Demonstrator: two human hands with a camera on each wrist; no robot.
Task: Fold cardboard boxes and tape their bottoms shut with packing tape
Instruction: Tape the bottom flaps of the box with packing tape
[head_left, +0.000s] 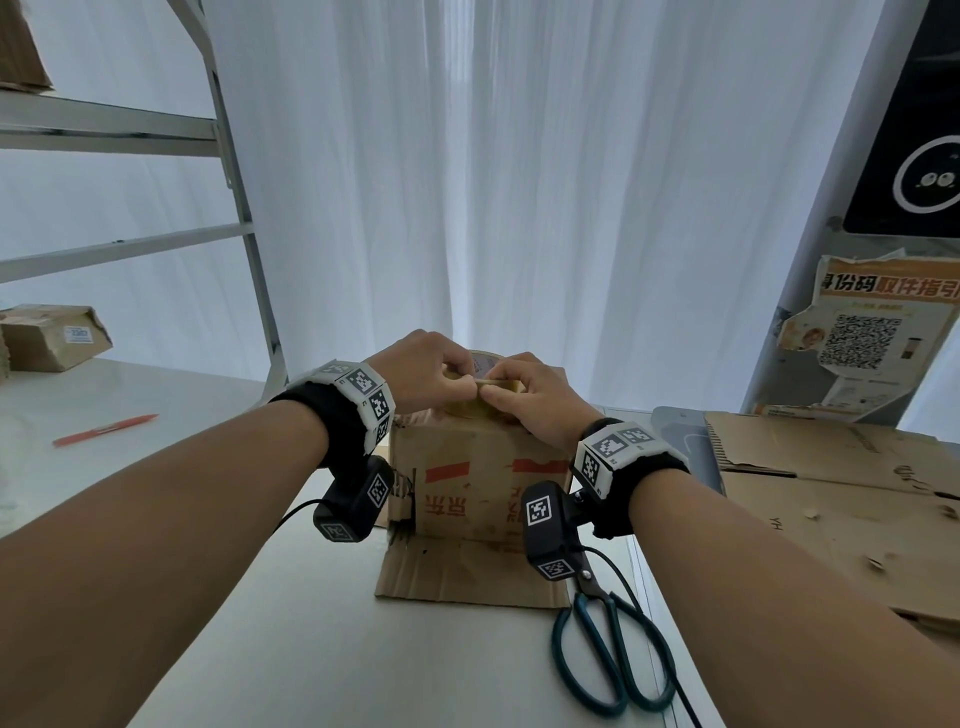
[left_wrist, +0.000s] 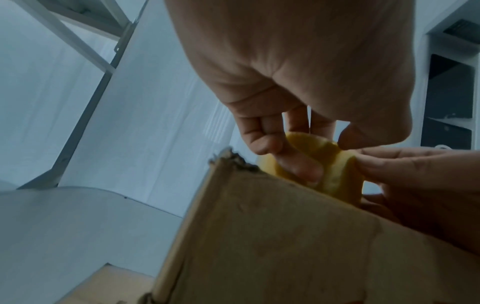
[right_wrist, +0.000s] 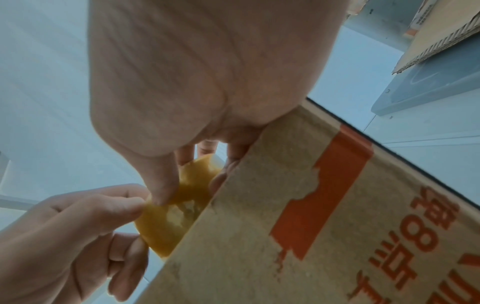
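Fingers of both hands pinch the yellowish roll of packing tape atop the upright brown cardboard box, seemingly picking its end; no fresh strip shows.

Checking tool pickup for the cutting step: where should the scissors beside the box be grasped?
Take the scissors by the two teal loops, coming from the near side with the right hand. The loops point toward the person; the blades run away under the wrist camera.
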